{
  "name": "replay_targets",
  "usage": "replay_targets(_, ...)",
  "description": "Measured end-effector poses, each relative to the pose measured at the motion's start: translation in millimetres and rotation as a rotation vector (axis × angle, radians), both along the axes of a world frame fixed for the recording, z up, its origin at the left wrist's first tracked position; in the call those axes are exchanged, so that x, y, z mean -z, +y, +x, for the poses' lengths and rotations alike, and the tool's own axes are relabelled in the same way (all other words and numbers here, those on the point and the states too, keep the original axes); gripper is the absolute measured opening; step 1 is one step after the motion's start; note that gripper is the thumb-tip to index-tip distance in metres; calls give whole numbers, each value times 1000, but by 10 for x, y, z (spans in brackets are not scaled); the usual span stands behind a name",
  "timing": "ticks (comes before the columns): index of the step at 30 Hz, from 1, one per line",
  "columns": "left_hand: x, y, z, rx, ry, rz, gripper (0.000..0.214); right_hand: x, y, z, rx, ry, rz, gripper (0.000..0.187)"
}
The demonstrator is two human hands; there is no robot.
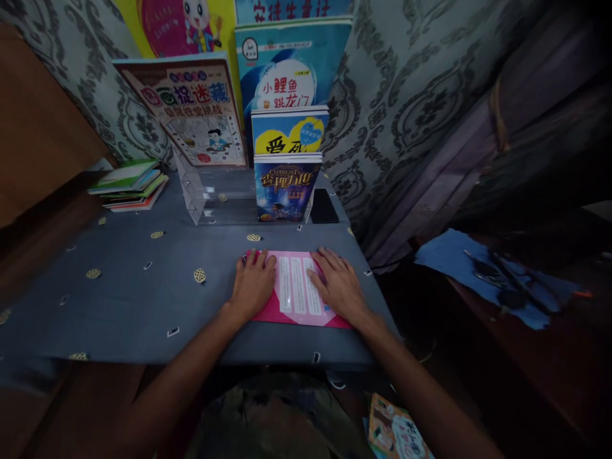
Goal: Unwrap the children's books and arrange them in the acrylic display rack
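Note:
A pink book [300, 290] with white text panels lies flat near the front edge of the table, squarely before me. My left hand [253, 280] rests palm down on its left side, fingers stretched toward the far edge. On the right side of the cover lies my right hand [339, 284], also flat with fingers spread. Both hands touch the book without gripping it. Beyond it stands a clear acrylic rack [224, 204] that holds a dark blue book [287, 188], a yellow-and-blue book [291, 131], a teal book [294, 64] and a brown-bordered book [191, 111].
A stack of thin books [131, 185] lies at the back left. Right of the rack is a black flat object [324, 207]. The tablecloth [129, 287] is grey with pineapples. Below on the right sits another book [396, 430]; a blue cloth [478, 268] bears dark tools.

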State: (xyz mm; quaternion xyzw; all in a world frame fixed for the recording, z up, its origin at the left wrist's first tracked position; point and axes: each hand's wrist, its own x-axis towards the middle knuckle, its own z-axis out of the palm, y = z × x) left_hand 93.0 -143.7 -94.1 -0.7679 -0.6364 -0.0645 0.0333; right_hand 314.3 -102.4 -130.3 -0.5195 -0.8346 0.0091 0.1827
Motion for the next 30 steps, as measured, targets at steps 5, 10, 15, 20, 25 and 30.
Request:
replay_targets(5, -4, -25, 21, -36, 22, 39, 36, -29, -6, -15, 6, 0, -14, 52)
replay_targets(10, -25, -26, 29, -39, 35, 50, 36, -45, -6, -15, 8, -21, -22, 51)
replay_targets(15, -20, -25, 38, -50, 34, 54, 37, -115, -12, -17, 6, -59, -54, 51)
replay_targets(20, -85, -47, 66, -87, 58, -28, 44, -271, -72, -249, -117, -73, -101, 49)
replay_targets(25, -133, -48, 68, -85, 82, -62, 45, -317, -105, -637, -295, -40, -167, 53)
replay_targets(30, -111, -38, 58, -77, 76, -51, 47, -263, -58, -731, -317, -1, -170, 54)
